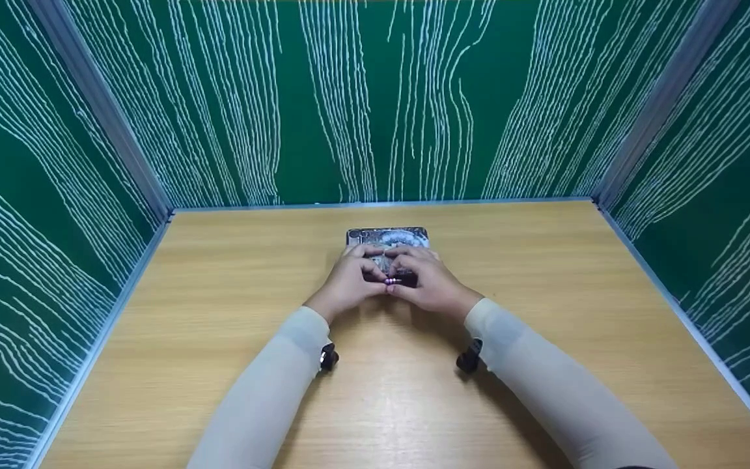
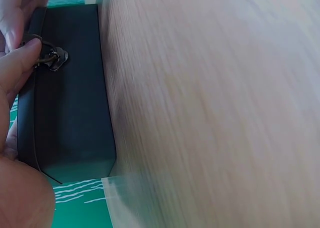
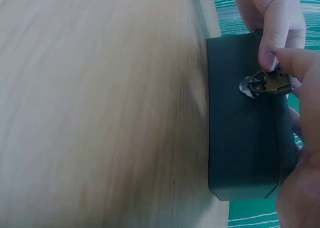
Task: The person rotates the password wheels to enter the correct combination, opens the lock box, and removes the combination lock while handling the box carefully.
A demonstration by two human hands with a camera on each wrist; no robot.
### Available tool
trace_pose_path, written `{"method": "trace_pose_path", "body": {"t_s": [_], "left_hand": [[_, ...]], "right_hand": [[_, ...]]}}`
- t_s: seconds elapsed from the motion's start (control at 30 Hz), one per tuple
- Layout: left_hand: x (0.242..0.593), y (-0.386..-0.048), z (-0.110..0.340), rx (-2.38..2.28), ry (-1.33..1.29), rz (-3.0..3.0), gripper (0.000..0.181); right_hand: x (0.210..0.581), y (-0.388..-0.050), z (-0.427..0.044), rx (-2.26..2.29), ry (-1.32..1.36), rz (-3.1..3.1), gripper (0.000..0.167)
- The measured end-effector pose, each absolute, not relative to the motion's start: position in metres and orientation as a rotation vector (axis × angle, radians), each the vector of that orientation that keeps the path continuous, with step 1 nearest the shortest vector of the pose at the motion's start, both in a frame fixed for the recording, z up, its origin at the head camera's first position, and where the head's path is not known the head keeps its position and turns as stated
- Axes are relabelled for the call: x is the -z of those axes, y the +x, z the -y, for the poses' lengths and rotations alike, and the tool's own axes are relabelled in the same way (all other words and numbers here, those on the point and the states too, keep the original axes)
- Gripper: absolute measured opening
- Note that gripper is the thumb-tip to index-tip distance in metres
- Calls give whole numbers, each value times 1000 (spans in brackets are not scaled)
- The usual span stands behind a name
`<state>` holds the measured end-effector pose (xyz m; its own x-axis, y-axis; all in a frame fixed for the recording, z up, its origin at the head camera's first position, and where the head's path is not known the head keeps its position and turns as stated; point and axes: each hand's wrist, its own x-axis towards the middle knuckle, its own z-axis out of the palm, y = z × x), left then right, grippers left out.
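Standing on the wooden table point(image 1: 388, 397), the box point(image 1: 407, 236) appears in the head view with its patterned lid facing up; any lettering in the print is too small to read. A small padlock point(image 1: 390, 281) is located at the near face of the box. The left hand point(image 1: 351, 275) and the right hand point(image 1: 432, 281) meet at that face from either side, each with thumb and index finger nearly closed in a pinch on the padlock, remaining fingers bent over the lid. Green panels point(image 1: 323, 130) with white streaks rise behind the box.

In the left wrist view, the box presents a plain dark face. A silver plate point(image 2: 62, 58) is fixed to it near the lid edge, with the shackle passing through its loop. The left thumb presses on the padlock.

In the right wrist view, the padlock's brass-coloured body projects from the box face toward the lid edge. Both thumb tips touch it. Dark marks on the body are not legible.
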<state>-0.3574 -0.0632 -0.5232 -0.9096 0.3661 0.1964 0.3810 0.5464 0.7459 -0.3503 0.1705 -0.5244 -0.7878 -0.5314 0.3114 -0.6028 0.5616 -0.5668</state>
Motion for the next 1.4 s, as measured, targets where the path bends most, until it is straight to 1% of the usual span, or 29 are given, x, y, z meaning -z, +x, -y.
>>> {"method": "trace_pose_path", "body": {"t_s": [0.1, 0.63, 0.97, 1.27, 1.4], "left_hand": [[523, -357, 63, 1343, -653, 2752, 13], [524, -358, 64, 1352, -666, 2740, 16], [522, -357, 63, 1292, -667, 2759, 14], [523, -357, 63, 1322, -633, 2765, 14], [523, -356, 62, 1336, -632, 2764, 14]], "right_hand": [[524, -350, -171, -1026, 975, 2692, 24], [525, -352, -170, -1005, 977, 2682, 18], [523, -350, -170, -974, 979, 2699, 15], [524, -350, -171, -1016, 934, 2748, 24], [524, -350, -171, -1020, 935, 2747, 25]]}}
